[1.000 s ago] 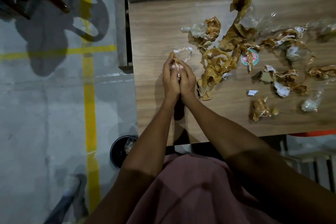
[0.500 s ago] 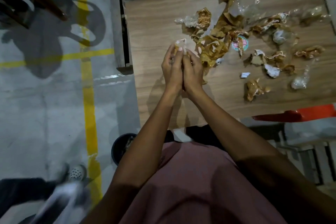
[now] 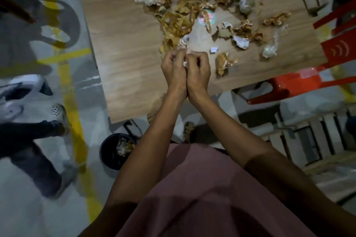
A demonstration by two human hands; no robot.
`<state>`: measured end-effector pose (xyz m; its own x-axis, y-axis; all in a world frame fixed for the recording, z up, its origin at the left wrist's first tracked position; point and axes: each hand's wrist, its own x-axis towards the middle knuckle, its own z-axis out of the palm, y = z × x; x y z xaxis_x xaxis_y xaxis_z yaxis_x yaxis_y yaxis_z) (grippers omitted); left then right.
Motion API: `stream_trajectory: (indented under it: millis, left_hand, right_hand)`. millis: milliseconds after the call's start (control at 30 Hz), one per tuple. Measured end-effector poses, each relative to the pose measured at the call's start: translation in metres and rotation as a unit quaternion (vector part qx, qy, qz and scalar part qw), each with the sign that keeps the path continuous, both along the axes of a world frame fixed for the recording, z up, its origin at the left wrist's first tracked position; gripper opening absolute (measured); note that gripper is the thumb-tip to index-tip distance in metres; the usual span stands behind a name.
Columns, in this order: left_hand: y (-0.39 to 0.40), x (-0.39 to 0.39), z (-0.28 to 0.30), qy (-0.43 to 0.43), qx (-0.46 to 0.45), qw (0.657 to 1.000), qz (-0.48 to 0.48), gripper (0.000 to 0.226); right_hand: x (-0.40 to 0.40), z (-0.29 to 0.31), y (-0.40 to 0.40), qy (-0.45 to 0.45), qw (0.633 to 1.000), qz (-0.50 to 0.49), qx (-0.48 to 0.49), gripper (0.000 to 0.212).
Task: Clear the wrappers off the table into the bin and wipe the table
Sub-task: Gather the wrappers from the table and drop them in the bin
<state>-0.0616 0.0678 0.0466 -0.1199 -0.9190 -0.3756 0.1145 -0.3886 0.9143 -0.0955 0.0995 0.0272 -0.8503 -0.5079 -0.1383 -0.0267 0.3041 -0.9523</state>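
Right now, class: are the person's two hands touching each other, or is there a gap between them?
Touching. The head view shows the left hand and right hand pressed together along their inner edges down to the wrists, fingers curled around a small crumpled wrapper above the table.

Red plastic chair point(image 3: 300, 82) beside yellow floor lines point(image 3: 71, 90), someone's shoe point(image 3: 57, 113).

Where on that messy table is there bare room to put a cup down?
The table's left part is bare wood, from its left edge across to the brown wrapper heap, and down to the near edge left of the left hand. The middle and right are crowded with scattered wrappers.
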Motion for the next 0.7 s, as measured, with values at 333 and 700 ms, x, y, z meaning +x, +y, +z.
stream_trajectory:
  millis: [333, 700]
  left_hand:
    - [0.066, 0.037, 0.006, -0.038, 0.033, 0.996, 0.079, 0.012]
    - [0.098, 0.184, -0.014, 0.013, 0.154, 0.945, 0.287, 0.022]
  right_hand:
    - [0.038, 0.011, 0.068, -0.110, 0.991, 0.081, -0.007, 0.029]
    - [0.182, -0.020, 0.080, -0.157, 0.954, 0.252, 0.038, 0.015]
